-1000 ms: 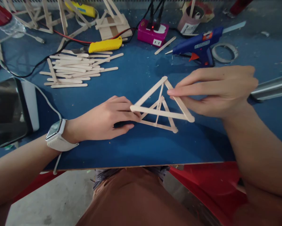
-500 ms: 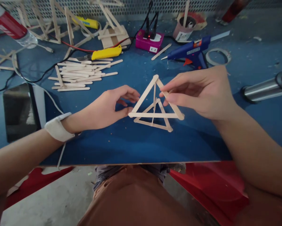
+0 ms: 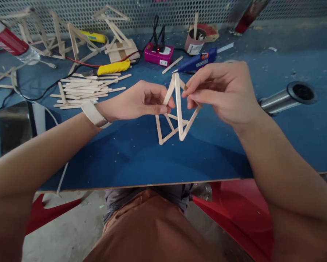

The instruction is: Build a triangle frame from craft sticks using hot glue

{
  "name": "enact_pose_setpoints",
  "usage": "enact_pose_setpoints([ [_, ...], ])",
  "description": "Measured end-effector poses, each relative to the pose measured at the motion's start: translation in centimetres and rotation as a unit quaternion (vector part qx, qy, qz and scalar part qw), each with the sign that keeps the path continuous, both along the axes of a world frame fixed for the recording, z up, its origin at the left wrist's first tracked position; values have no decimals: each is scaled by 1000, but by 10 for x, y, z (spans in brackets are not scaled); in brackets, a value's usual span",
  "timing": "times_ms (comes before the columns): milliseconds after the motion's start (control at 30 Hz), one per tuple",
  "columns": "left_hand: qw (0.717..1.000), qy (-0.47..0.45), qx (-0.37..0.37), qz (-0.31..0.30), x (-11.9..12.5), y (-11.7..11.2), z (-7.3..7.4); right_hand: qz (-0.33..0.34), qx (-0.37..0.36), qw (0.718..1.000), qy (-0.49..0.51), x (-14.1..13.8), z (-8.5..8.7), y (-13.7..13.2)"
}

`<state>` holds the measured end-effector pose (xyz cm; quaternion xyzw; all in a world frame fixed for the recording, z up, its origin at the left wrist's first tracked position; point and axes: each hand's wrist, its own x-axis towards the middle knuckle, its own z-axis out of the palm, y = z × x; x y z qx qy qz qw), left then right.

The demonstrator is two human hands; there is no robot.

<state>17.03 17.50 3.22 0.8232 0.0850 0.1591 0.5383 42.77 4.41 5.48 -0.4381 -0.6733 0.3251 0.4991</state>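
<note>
A frame of craft sticks (image 3: pixel 178 109), with two triangles joined by a stick, is held above the blue table in the head view. My left hand (image 3: pixel 141 100) is closed, pinching the frame's left side between thumb and fingers. On the other side, my right hand (image 3: pixel 225 92) pinches the right-hand stick of the nearer triangle. Fingers hide parts of the frame's upper sticks and some joints. Behind my right hand lies a blue hot glue gun (image 3: pixel 197 62), its handle covered by the hand. A pile of loose craft sticks (image 3: pixel 84 89) lies beyond my left forearm.
A yellow utility knife (image 3: pixel 114 67) lies behind the pile. Further back are a purple power socket (image 3: pixel 158 54), a cup (image 3: pixel 195 43) and several stick structures (image 3: pixel 59 40). A metal cylinder (image 3: pixel 283 97) lies at right, a dark-screened device (image 3: pixel 16 125) at left.
My left hand has moved up and right and closed on the frame. The frame has turned and risen, one corner now pointing down towards me. The camera view has shifted slightly.
</note>
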Motion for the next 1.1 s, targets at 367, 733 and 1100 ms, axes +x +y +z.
enact_pose_setpoints([
  [367, 990, -42, -18, 135, -28, -28, 3, -74, 119, 980, -138, 2, -15, 4],
  [733, 940, -38, 86, 327, -73, -46, 12, 0, 62, 974, -216, -24, -36, -4],
  [1100, 953, -52, 23, 297, -71, -52, -6, 12, -29, 998, -62, -38, -46, -7],
])
